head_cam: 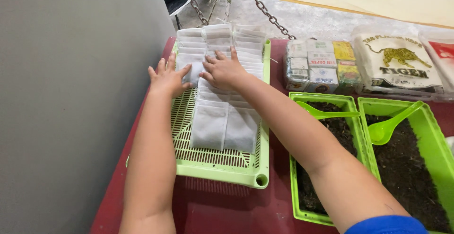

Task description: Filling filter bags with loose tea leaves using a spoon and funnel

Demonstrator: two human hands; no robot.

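Two hands, left and right, fingers spread, flat on overlapping white paper pouches in three rows on one green slatted tray; gripping nothing. Bench: two green tubs of dark leaf, two green scoops.

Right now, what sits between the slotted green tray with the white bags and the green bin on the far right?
In the head view, another green bin of dark loose material stands between the slotted tray and the right bin; a green scoop lies in it.
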